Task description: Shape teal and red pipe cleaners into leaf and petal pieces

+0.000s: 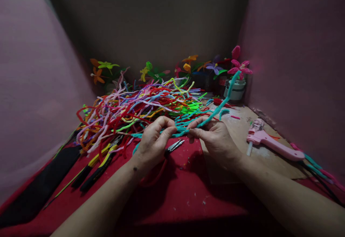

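A turquoise pipe cleaner runs between my two hands, its free end rising to the upper right. My left hand pinches it between thumb and forefinger. Close by on the right, my right hand is closed on the same pipe cleaner, fingertips together. Several more turquoise pipe cleaners lie just behind my fingers. Under my left hand rests a pair of scissors, blades pointing right, with its handles partly hidden by my wrist and in shadow.
Behind my hands spreads a heap of coloured pipe cleaners. Yellow-and-black pliers lie at left. A pink glue gun rests on a board at right. Fuzzy flowers, one in a small pot, line the back wall.
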`<act>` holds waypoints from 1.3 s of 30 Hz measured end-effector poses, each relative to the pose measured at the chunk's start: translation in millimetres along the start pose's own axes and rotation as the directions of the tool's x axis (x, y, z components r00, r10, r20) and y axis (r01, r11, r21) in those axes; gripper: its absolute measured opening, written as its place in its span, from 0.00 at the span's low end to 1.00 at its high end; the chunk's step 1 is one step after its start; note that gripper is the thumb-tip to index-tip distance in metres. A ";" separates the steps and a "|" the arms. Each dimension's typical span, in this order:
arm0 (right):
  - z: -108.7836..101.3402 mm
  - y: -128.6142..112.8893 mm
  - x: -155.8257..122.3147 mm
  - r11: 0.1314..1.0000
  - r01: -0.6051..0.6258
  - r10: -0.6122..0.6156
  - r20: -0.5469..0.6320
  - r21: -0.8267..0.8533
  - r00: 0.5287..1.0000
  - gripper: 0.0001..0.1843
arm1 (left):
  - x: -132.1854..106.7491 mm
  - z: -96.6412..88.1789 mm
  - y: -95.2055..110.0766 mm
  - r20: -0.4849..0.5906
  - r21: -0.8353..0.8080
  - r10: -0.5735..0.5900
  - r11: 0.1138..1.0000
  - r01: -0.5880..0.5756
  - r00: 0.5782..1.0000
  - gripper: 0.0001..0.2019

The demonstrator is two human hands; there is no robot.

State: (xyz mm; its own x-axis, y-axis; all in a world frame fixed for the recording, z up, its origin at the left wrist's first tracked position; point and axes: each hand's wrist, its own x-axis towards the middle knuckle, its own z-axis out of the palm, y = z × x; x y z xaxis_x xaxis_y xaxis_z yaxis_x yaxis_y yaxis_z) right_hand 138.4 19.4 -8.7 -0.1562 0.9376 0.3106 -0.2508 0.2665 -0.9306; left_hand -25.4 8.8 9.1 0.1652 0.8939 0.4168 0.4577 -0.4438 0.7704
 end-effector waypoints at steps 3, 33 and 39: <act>-0.9 0.8 1.2 1.000 -0.011 0.011 -0.024 0.027 1.000 0.02 | 3.5 -5.9 -0.2 -0.097 -0.006 -0.039 0.999 0.038 0.994 0.08; -4.0 2.3 2.3 0.983 -0.164 0.166 -0.026 0.089 0.986 0.09 | -3.4 -10.7 -13.5 0.226 0.742 0.428 0.507 -0.439 0.875 0.10; -9.7 0.6 5.4 0.985 -0.136 0.148 -0.109 0.108 0.983 0.11 | 3.6 -27.3 -15.1 0.146 0.797 0.289 0.532 -0.285 0.946 0.13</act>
State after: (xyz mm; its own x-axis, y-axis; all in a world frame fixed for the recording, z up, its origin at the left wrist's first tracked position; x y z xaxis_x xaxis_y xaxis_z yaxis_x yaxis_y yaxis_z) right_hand 146.6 26.7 -9.5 -0.0864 0.9854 0.1467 -0.3288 0.1107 -0.9379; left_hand -55.6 17.0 12.1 0.4157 0.7268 0.5467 0.8929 -0.4406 -0.0932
